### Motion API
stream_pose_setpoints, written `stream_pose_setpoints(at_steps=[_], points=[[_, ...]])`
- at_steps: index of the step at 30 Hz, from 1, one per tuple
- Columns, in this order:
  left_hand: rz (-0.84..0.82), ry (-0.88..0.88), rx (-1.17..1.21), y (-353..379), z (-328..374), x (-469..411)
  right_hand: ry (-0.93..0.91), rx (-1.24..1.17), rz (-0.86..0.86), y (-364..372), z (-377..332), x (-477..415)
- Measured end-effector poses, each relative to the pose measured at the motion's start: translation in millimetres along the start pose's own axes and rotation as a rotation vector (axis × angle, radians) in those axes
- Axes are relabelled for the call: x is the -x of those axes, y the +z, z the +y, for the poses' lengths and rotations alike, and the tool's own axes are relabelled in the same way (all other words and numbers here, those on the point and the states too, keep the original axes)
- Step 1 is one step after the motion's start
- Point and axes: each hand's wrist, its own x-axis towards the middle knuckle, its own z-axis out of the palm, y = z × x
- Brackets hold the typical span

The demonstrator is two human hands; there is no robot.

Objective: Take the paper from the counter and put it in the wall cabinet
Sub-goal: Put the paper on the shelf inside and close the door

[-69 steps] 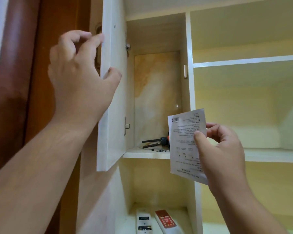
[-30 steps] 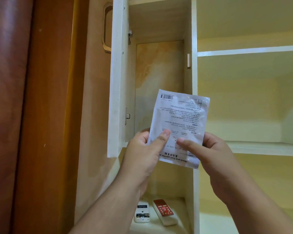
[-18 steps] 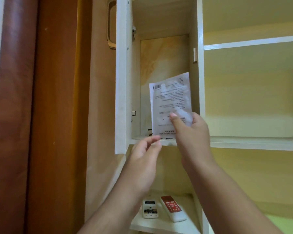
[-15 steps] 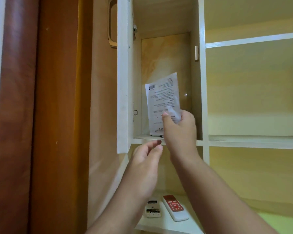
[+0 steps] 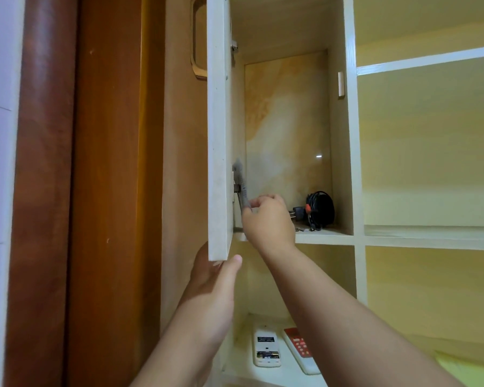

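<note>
The paper (image 5: 241, 183) stands on edge inside the wall cabinet (image 5: 344, 135), pressed against its left inner wall just behind the open door (image 5: 218, 129); I see only its thin edge. My right hand (image 5: 268, 222) reaches into the cabinet and pinches the paper's lower part with fingertips. My left hand (image 5: 213, 283) grips the door's bottom corner, thumb on the inner face, fingers behind it.
A coiled black cable with a plug (image 5: 317, 209) sits at the back right of the same cabinet shelf (image 5: 322, 234). Two remote controls (image 5: 267, 349) lie on the lower shelf. Open shelves extend to the right; a brown wooden door frame stands on the left.
My right hand carried the paper deeper and to the left, turning it edge-on against the cabinet's left wall. My left hand rose and took hold of the door's bottom corner.
</note>
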Motion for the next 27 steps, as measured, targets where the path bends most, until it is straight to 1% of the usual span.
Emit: stream_pose_setpoints(at_steps=[5,8,10,14,16,19,22,27], points=[[0.152,0.029,0.157,3.8,2.8,-8.6,0.009,0.167,-0.231,-5.1,-9.3,-7.4],[0.106,0.100,0.127,0.4,1.9,-4.2,0.029,0.248,-0.403,-8.0,-13.0,-14.7],[0.058,0.147,0.074,-4.0,2.3,-0.4,0.040,0.274,-0.454,-8.4,-14.8,-17.3],[-0.015,0.193,0.035,-7.6,8.6,9.0,0.047,0.270,-0.439,-10.7,-16.0,-13.8],[-0.020,0.223,0.043,-8.8,10.5,10.6,0.038,0.252,-0.405,-13.7,-14.9,-11.1],[-0.018,0.263,0.020,-10.3,14.1,12.4,0.012,0.162,-0.335,-20.5,-14.1,-6.8],[-0.014,0.295,0.058,-10.6,15.9,13.0,-0.032,0.106,-0.287,-29.9,-16.8,-3.1],[0.028,0.283,0.187,-2.1,13.9,11.0,-0.049,0.046,-0.099,-53.9,-11.8,-3.1]])
